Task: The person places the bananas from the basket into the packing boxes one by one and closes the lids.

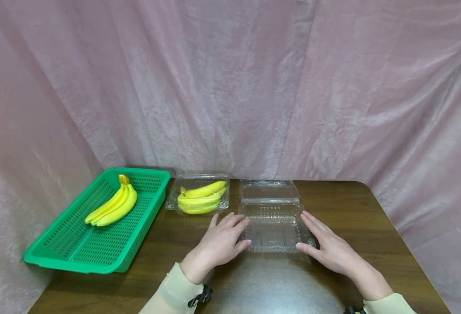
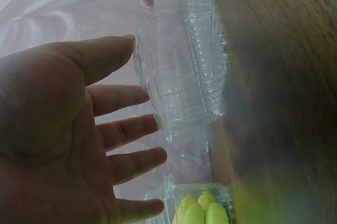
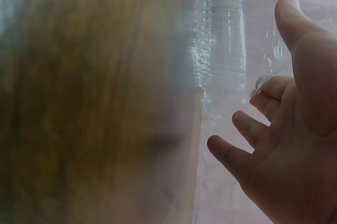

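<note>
An opened clear plastic clamshell box [image 1: 271,233] lies on the table with its lid [image 1: 269,190] folded back toward the curtain. My left hand [image 1: 224,240] is at the box's left rim, fingers spread and fairly straight; in the left wrist view the thumb and index fingertips are right at the rim. At the right rim is my right hand [image 1: 330,246], its fingers extended and thumb apart. The right wrist view shows its fingertips [image 3: 261,99] by the clear plastic edge. Nothing shows inside the box.
Left of the box, a second clear clamshell [image 1: 171,203] holds a bunch of bananas [image 1: 201,200]. Farther left, a green plastic basket [image 1: 136,244] holds another banana bunch [image 1: 114,205]. A pink curtain [image 1: 230,87] hangs behind the brown wooden table [image 1: 356,218].
</note>
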The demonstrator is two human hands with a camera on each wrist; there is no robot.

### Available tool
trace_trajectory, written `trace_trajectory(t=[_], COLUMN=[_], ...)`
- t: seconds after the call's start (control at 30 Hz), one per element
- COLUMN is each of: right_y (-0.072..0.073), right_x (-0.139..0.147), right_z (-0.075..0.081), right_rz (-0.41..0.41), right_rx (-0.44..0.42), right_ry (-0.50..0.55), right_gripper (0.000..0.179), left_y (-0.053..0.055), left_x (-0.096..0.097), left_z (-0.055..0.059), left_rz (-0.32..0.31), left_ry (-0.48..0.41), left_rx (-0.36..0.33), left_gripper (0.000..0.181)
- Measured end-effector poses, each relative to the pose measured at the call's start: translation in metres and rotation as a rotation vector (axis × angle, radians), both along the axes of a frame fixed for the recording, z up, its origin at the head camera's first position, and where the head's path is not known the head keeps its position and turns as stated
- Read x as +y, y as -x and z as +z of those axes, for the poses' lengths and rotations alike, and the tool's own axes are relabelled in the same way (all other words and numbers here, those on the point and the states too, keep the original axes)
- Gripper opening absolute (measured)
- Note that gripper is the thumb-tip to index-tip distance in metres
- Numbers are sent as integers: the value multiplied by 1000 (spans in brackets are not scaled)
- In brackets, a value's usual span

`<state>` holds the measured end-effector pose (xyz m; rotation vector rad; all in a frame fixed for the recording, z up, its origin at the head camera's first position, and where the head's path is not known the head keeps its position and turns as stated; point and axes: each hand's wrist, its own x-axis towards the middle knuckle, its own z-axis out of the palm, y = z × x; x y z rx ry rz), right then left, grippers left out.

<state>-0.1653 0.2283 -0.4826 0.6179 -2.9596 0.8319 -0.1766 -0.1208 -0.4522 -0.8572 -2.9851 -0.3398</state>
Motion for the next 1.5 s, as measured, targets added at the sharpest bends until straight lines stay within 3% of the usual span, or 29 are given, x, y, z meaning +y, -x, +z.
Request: trace_trajectory(t=[0.4, 0.83, 1.27, 1.5], right_y=[-1, -3, -1, 2], right_x=[5, 1, -2, -2], right_z=[14, 6, 8, 9], right_rz=[28, 22, 19, 26], right_rx=[-34, 13, 5, 5], right_ry=[-26, -36, -38, -44], right_gripper=[90, 90, 92, 92], left_y=[-2, -3, -3, -3], left_x=[3, 1, -3, -11], left_z=[-2, -6, -2, 3], left_rz=[4, 9, -12, 20], left_ry=[1, 7, -18, -38], left_rx=[-12, -36, 51, 111], left_gripper=[61, 62, 62, 68])
